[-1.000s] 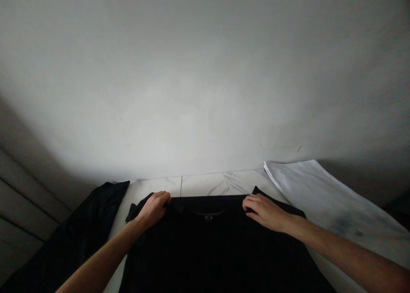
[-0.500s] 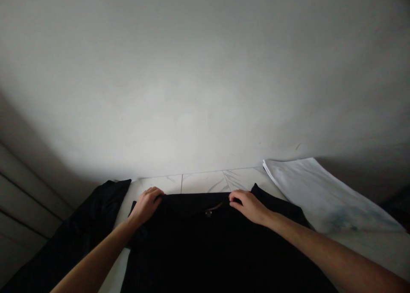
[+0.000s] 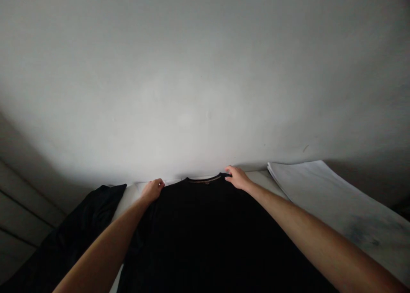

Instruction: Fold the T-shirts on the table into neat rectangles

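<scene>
A black long-sleeved or short-sleeved shirt [image 3: 205, 229] lies spread on a white marble-patterned counter [image 3: 264, 178], its neckline with a thin patterned collar band [image 3: 205, 180] at the far edge. My left hand [image 3: 153, 190] grips the shirt's far edge left of the collar. My right hand [image 3: 237, 177] pinches the shoulder just right of the collar, its fingers reaching near the wall. The shirt's lower part runs out of view below.
A dark cloth [image 3: 83, 235] lies bunched at the counter's left side, and a white sheet [image 3: 329, 194] with a grey smudge lies on the right. A grey wall [image 3: 205, 79] rises behind the counter. Horizontal panels [image 3: 22, 212] show at lower left.
Both hands have moved away from me toward the wall, carrying the shirt's top edge with them. The shirt is now drawn out flatter, and its collar sits at the counter's far edge.
</scene>
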A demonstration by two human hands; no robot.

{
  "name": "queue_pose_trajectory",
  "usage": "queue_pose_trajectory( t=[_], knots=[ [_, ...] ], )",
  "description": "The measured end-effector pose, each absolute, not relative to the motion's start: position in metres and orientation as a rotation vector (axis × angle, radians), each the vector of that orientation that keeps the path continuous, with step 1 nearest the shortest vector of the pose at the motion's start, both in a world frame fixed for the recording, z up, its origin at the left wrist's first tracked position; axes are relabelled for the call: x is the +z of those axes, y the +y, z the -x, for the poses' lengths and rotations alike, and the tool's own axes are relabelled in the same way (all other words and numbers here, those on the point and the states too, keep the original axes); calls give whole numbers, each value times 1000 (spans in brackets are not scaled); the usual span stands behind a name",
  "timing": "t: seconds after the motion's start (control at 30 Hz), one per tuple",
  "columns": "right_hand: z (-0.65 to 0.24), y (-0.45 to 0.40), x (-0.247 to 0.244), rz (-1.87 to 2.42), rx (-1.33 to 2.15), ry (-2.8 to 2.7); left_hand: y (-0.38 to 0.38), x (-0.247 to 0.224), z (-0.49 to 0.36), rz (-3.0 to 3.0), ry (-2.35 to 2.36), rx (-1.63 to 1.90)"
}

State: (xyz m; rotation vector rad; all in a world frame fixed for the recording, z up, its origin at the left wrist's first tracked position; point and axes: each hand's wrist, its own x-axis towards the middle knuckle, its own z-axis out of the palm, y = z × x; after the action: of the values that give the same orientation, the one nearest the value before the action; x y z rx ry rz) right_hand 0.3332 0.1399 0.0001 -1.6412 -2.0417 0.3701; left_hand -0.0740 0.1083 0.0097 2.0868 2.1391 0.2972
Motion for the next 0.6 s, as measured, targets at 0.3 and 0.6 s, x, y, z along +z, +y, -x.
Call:
queue_pose_trajectory(
  t=[0.3,0.6],
  knots=[
    [-331,148,0,1704,240,-2183,113,0,95,-2095,2119,256],
    [-438,135,20,1707,785,-2458,93,9,141,-2067,1980,-32]
  ],
)
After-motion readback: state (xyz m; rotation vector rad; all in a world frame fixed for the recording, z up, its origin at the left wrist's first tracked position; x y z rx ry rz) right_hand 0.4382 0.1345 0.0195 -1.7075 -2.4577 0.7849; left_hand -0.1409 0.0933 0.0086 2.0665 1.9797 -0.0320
